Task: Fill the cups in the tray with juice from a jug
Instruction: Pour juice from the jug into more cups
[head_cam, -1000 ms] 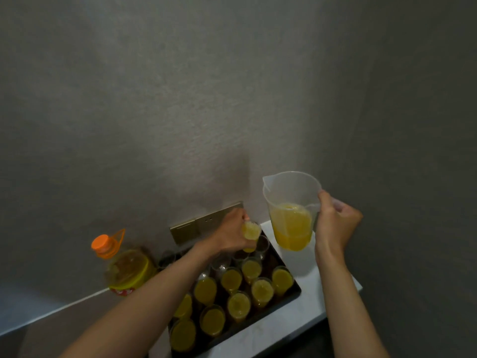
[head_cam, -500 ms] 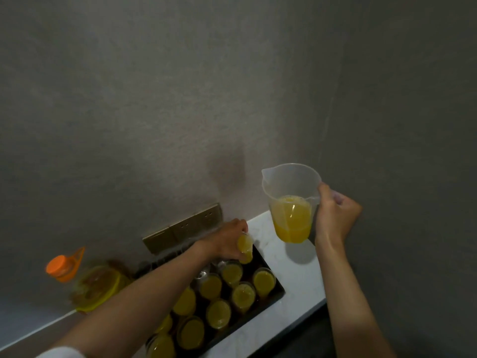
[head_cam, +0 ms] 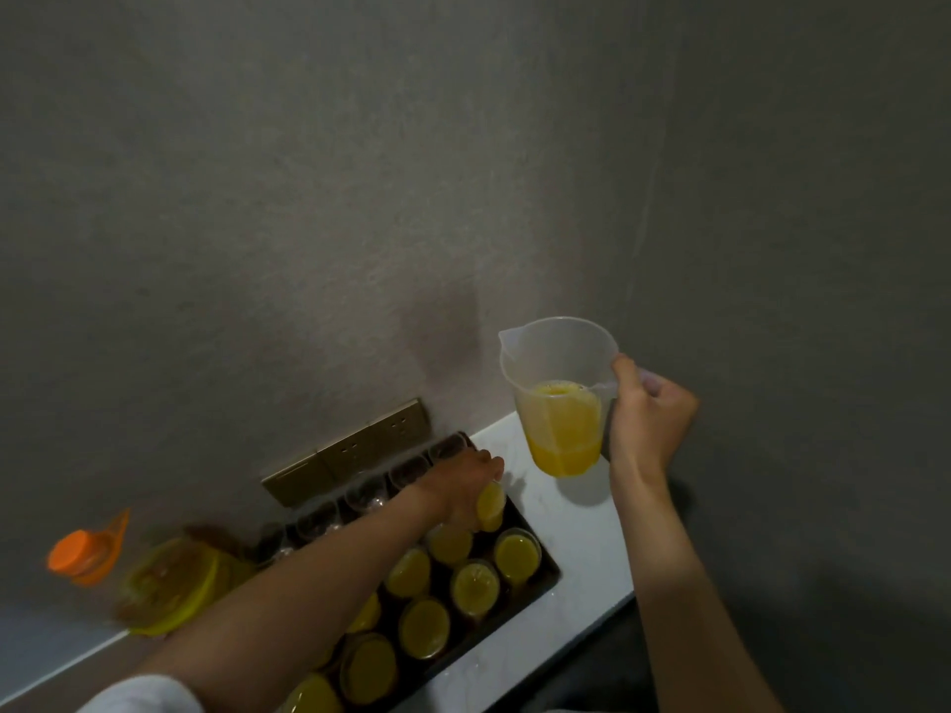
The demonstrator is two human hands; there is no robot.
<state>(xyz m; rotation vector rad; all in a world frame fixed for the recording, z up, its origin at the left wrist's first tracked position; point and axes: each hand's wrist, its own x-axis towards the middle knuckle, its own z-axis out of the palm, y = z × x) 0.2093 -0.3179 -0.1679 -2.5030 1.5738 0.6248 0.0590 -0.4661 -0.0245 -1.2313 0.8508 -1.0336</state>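
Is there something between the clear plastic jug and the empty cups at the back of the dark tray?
The left hand, holding a filled cup, lies between the clear plastic jug and the empty back-row cups.

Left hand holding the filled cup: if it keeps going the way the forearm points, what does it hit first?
Likely the bare white counter just past the tray's far-right corner, then the wall; depth is uncertain. The left hand holds a cup.

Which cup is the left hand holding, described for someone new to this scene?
Find the dark tray on the white counter, then its far right corner. There the left hand grips one juice-filled cup: unlike the neighbouring filled cups, it is tilted and held in fingers.
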